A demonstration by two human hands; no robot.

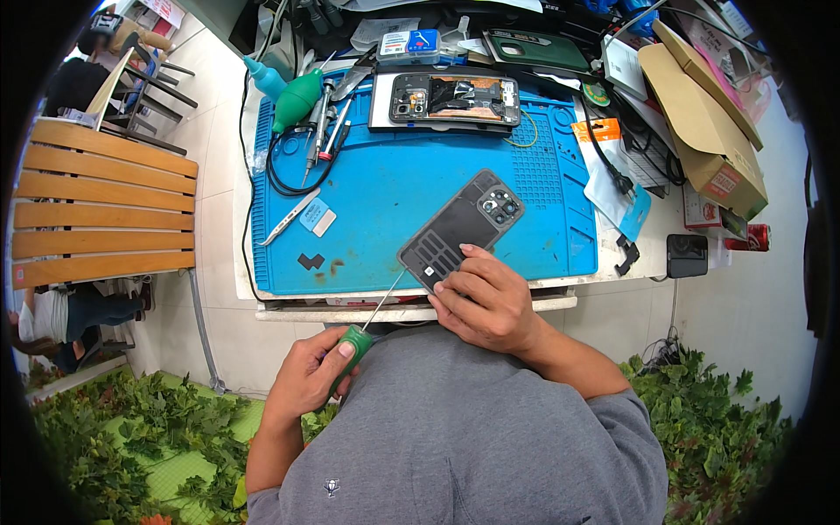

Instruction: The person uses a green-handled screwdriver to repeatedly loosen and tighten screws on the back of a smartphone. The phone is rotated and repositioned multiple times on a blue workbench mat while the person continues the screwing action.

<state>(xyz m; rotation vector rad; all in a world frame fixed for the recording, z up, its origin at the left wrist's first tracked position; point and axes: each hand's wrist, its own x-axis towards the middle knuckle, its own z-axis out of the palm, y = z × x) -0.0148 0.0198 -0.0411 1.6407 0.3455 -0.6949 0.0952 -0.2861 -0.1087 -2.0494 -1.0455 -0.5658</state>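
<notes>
My left hand (pixel 315 367) is closed around the green handle of a screwdriver (pixel 355 339). Its thin metal shaft points up and right, and the tip is at the near left corner of a dark smartphone (pixel 455 229); whether it touches cannot be made out. The phone lies slantwise with its back up, its camera lenses toward the far right, over the front part of a blue work mat (pixel 367 201). My right hand (pixel 486 302) grips the phone's near right edge, fingers on the back. An opened phone (pixel 459 98) with its inner parts bare rests at the mat's far side.
At the mat's left are a green blower bulb (pixel 297 98), several pen-like tools, a coiled black cable and tweezers (pixel 290 217). Small black pieces (pixel 310 262) lie nearer. Cardboard boxes (pixel 700 131) and a cable crowd the right. A wooden slatted chair (pixel 105 206) stands left.
</notes>
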